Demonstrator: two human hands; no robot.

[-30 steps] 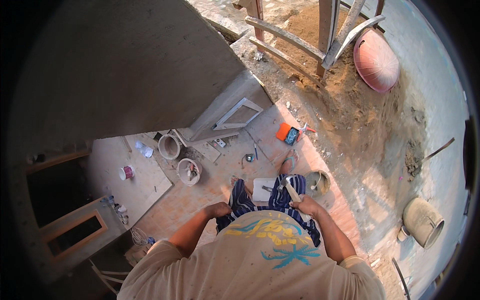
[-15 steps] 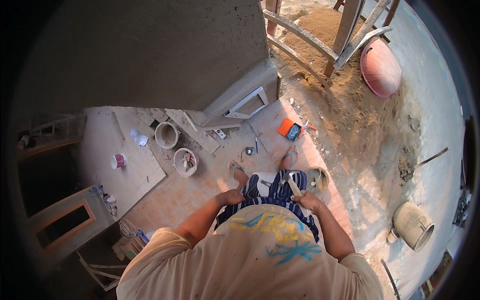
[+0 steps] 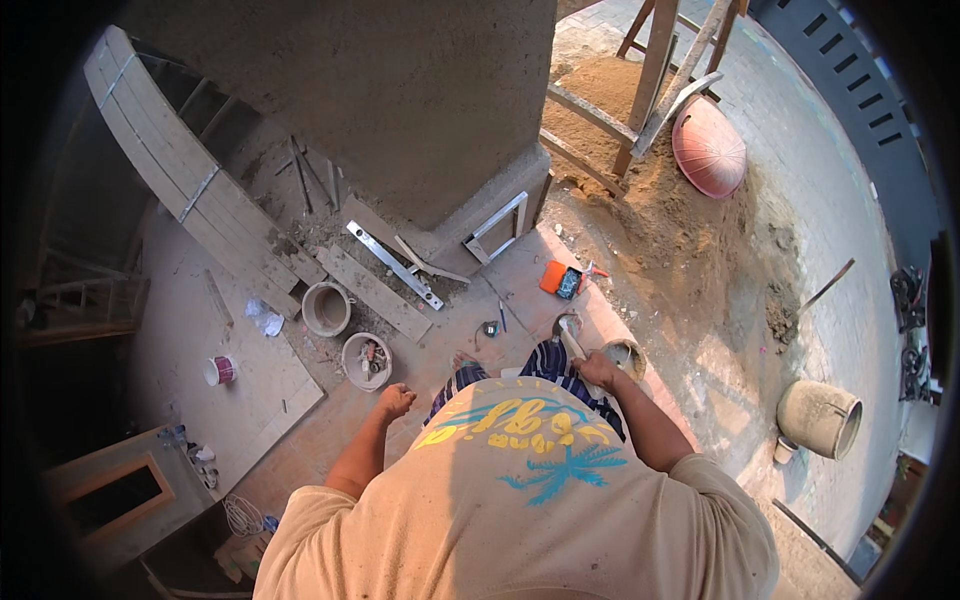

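Left hand (image 3: 397,401): now clear of the striped shorts (image 3: 545,362) it rested on earlier — fingers curled, how tightly cannot be told;
Right hand (image 3: 597,370): wrapped around the hammer (image 3: 573,345), as before; its head points forward;
Floor ahead: tape measure (image 3: 490,329); orange case (image 3: 553,277);
Left front: tool-filled bucket (image 3: 351,373);
Obstruction: grey bucket (image 3: 636,359) — close beside the right hand;

- Shirt (image 3: 400,530): large yellow lettering (image 3: 530,425) in two rows, with blue strokes among it, next to a blue palm print (image 3: 570,470); folds and curving cloth leave it only partly legible.
- White tub (image 3: 219,371), beyond the shirt to its left: a purple printed band, too small to read.
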